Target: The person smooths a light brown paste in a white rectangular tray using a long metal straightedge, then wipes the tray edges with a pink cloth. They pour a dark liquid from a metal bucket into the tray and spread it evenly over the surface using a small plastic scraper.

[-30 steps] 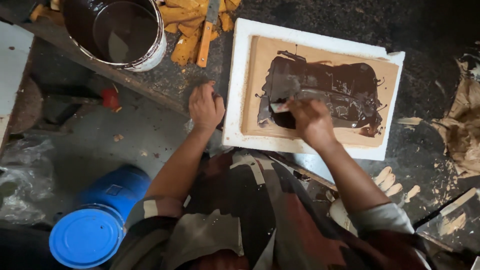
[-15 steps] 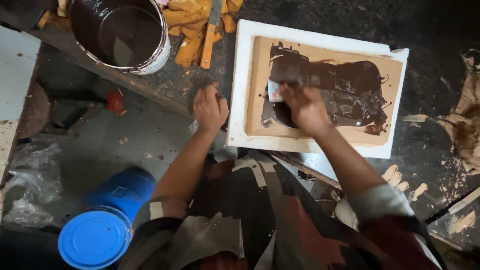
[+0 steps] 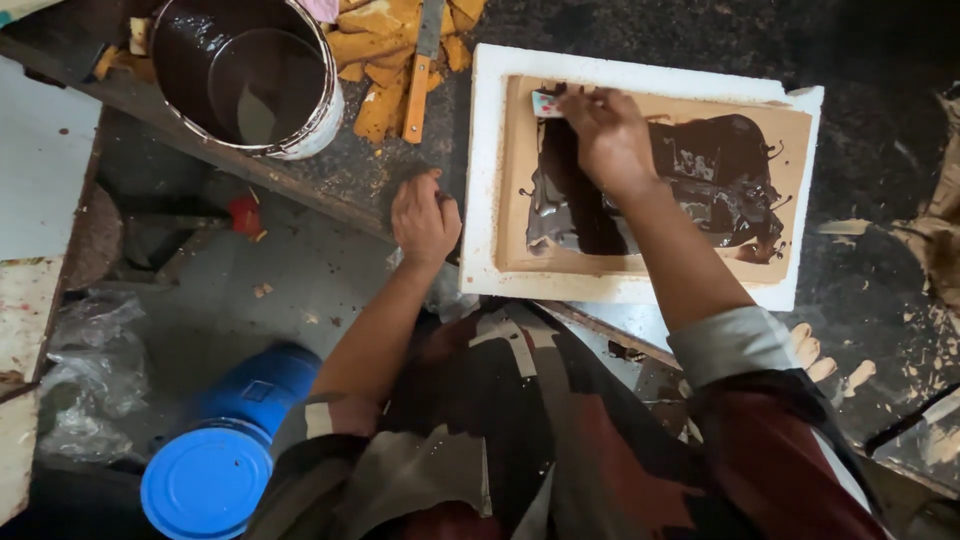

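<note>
We see the right hand [image 3: 610, 135] closed around a small pale scraper [image 3: 546, 103], its fingers pinching the tool at the upper left corner of the tan board [image 3: 790, 150]. The scraper's edge touches the dark glossy paste [image 3: 720, 180] that covers most of the board's middle. The tan board lies inside a white tray [image 3: 480, 180], whose rim frames it on all sides. Just left of the tray, the left hand [image 3: 425, 215] rests on the dark worktop [image 3: 880, 60] with its fingers curled into a loose fist, holding nothing that we can make out; it sits beside the tray's left rim, though we cannot tell if it touches it. Further left of the tray stands a white bucket [image 3: 320, 125] with dark liquid inside, and between bucket and tray lie yellow scraps [image 3: 375, 40] and a wooden-handled tool [image 3: 420, 85]. Well below and left of the tray, on the floor, stands a blue can [image 3: 225, 440] with a round blue lid.
</note>
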